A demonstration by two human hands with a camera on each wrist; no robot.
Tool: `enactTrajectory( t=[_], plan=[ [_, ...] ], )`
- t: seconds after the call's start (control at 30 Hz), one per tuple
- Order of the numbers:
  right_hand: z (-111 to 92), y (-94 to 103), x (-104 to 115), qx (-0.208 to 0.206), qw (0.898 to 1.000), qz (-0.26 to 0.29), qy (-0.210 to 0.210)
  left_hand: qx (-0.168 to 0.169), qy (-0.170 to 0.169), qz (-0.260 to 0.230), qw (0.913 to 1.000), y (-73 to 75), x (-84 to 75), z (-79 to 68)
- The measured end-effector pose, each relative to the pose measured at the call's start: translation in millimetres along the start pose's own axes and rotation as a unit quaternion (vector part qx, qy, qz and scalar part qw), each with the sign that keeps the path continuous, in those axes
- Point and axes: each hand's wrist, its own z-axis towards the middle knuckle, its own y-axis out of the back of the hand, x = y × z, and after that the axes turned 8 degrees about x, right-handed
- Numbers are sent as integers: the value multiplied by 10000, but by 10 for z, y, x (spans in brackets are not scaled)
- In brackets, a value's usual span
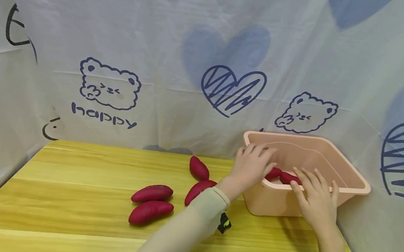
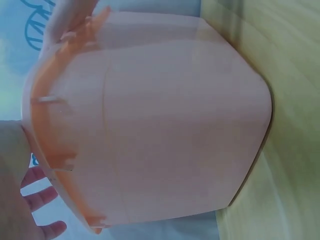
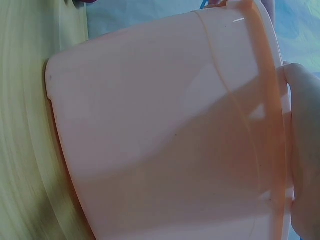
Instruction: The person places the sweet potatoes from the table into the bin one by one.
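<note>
A pink plastic bin (image 1: 305, 202) stands at the table's right side, with two red-purple sweet potatoes (image 1: 288, 178) visible inside near the front wall. My left hand (image 1: 251, 165) lies over its front left corner, fingers loosely spread above the inside. At the front rim, my right hand (image 1: 315, 199) reaches over with spread fingers. Neither hand visibly holds a sweet potato. In the left wrist view, the left fingers (image 2: 42, 197) extend past the bin rim. The right wrist view shows the right hand (image 3: 305, 150) against the rim; its fingertips are hidden there.
Left of the bin, several more sweet potatoes lie on the yellow wood-grain table (image 1: 76, 211): one pair (image 1: 151, 205) at the left, and another pair (image 1: 199, 169) partly behind the left forearm. A printed cloth (image 1: 172, 56) hangs behind and along both sides.
</note>
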Motion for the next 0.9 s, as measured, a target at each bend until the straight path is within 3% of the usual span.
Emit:
enactTrajectory(
  t=[0.63, 0.9],
  plan=[
    [-1, -14, -19, 15, 10000, 0, -9, -210, 123, -220, 9995, 11, 63, -429],
    [-1, -26, -29, -16, 10000, 25, 1, 321, 328, -278, 9986, -7, 111, -614]
  ],
)
